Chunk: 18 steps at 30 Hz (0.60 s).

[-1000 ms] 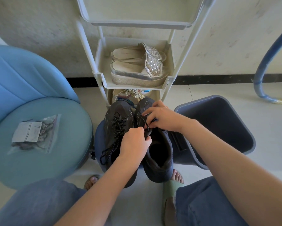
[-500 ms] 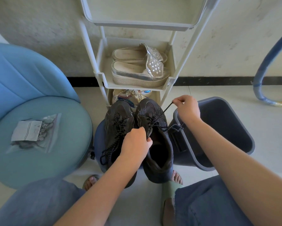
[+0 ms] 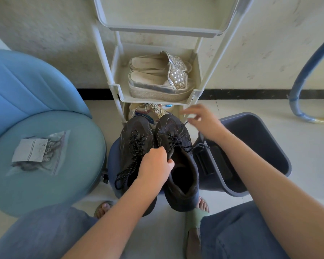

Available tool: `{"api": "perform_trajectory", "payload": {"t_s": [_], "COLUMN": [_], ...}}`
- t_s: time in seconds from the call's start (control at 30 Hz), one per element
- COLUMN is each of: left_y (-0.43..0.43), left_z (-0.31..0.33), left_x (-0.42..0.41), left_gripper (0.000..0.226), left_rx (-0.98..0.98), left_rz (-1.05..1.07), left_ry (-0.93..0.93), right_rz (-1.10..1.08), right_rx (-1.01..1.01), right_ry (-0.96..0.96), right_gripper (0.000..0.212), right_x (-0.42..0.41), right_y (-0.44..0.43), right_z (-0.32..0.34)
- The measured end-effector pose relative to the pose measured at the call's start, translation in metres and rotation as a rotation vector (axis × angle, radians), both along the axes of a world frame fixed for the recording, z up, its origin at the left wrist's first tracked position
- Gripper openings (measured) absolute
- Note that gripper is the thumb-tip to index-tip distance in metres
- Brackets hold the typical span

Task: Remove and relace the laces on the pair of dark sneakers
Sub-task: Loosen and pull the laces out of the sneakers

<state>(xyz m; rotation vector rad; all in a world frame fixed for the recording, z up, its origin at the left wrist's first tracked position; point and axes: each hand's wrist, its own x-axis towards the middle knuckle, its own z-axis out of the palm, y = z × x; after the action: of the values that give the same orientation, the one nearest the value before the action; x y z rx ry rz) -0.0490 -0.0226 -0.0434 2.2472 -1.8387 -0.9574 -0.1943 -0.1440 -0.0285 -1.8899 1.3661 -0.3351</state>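
Two hands: left hand (image 3: 154, 165) pinches sneaker (image 3: 173, 128) tongue; right hand (image 3: 204, 123) blurred beside lace (image 3: 183, 145), grip unclear

I see a zip bag (image 3: 38, 153) on a blue chair (image 3: 77, 180), silver sandals (image 3: 157, 85) on a white rack (image 3: 218, 59), and a grey bin (image 3: 264, 146) nearby.

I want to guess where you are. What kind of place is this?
Probably a corner of a home where shoes are kept. A white shoe rack holds silver slippers against the wall, a blue cushioned chair stands beside it, and dark sneakers lie in front.
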Motion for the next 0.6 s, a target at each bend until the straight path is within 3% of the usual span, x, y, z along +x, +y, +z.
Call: {"api": "perform_trajectory", "payload": {"t_s": [0.07,0.1,0.23,0.33,0.43,0.47,0.6], "left_y": [0.0,0.0,0.0,0.0,-0.001,0.0,0.001], "left_z": [0.001,0.001,0.001,0.003,0.004,0.004,0.009], "left_x": [0.0,0.0,0.001,0.0,0.001,0.001,0.002], "left_gripper": [0.024,0.024,0.023,0.024,0.023,0.023,0.039], "left_rx": [-0.007,-0.007,-0.005,-0.004,0.029,0.042,0.012], "left_rz": [0.003,0.006,0.009,-0.001,-0.038,-0.041,-0.01], "left_ry": [-0.003,0.0,0.013,0.001,-0.041,-0.038,-0.007], "right_rz": [0.341,0.412,0.385,0.222,-0.354,-0.452,-0.24], "right_rx": [0.142,0.196,0.196,0.209,0.067,0.02,0.144], "right_ry": [0.14,0.188,0.111,0.007,-0.203,-0.226,0.059], "right_gripper": [0.022,0.019,0.015,0.006,0.011,0.011,0.035], "right_x": [0.007,0.009,0.012,0.017,0.013,0.007,-0.011], "right_y": [0.012,0.015,0.015,0.019,0.01,0.004,0.004], "right_z": [-0.004,-0.008,-0.014,-0.014,-0.006,-0.001,0.009]}}
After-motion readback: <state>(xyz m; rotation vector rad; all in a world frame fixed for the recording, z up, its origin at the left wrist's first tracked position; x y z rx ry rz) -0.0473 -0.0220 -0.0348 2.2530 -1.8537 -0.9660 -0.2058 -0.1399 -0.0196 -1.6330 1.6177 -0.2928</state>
